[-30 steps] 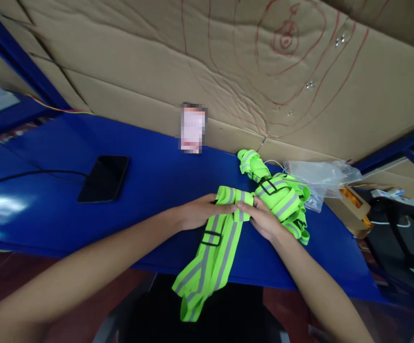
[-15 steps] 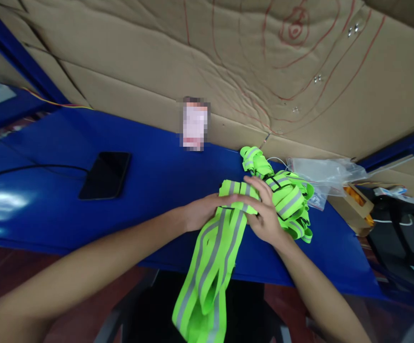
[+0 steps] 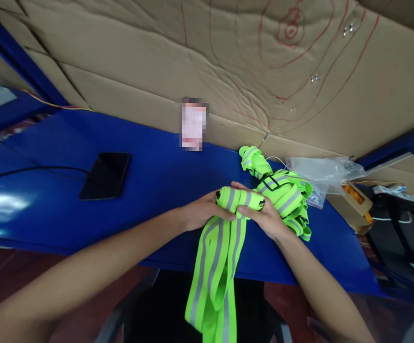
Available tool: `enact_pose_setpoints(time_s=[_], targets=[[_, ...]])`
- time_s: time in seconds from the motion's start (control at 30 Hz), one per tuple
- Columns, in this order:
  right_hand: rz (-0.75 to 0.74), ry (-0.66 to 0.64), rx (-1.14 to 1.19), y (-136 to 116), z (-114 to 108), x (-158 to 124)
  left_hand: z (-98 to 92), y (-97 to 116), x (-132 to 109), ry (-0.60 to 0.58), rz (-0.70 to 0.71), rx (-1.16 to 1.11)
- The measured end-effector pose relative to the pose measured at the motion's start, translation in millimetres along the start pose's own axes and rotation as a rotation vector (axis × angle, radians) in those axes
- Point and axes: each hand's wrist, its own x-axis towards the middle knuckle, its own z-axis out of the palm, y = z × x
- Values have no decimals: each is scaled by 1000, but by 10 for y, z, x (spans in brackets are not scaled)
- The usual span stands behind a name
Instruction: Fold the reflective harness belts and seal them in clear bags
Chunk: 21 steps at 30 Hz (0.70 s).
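Observation:
Between my two hands is a neon-green reflective strap point(image 3: 216, 267) with grey stripes, its upper end rolled into a bundle. My left hand point(image 3: 207, 209) grips the left side of the roll, thumb lying across the front. On the right side, my right hand point(image 3: 264, 216) is closed round the roll, with its thumb pressed on the front. The strap's loose lengths hang in loops over the table's front edge. Just behind my right hand lies a pile of more green reflective straps point(image 3: 289, 197) with black buckles. A smaller rolled green bundle point(image 3: 255, 162) sits at the pile's back left.
A black phone-like device point(image 3: 105, 175) with a cable lies on the blue table point(image 3: 157, 162) at left. A blurred-out pink-white packet point(image 3: 193, 126) leans on the cardboard wall point(image 3: 128, 66). Clear plastic bags point(image 3: 324, 171), an open carton point(image 3: 357, 207) and a black bag point(image 3: 403, 238) are at right.
My right hand has shifted from lying over the top of the roll to gripping its right side, thumb in front. The roll shows more fully, and the hanging loops have swung right.

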Motion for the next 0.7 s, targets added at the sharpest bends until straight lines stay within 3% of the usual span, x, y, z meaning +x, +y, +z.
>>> enact_pose_setpoints(time_s=[0.07, 0.23, 0.3, 0.37, 0.5, 0.7], targets=[[-133, 19, -81, -15, 6, -13, -8, -7, 9, 0, -11, -43], [-443, 161, -452, -31, -73, -36, -67, -10, 23, -257, -25, -178], [-504, 168, -645, -17, -91, -45, -78, -8, 34, -189, 20, -205], [-496, 78, -731, -1, -69, -63, -79, 6, 51, -45, 29, -194], [-381, -58, -632, 24, 25, -95, -78, 83, 68, 82, 36, -153], [-246, 187, -177, 79, -29, 2, -81, 151, 29, 50, 78, -32]])
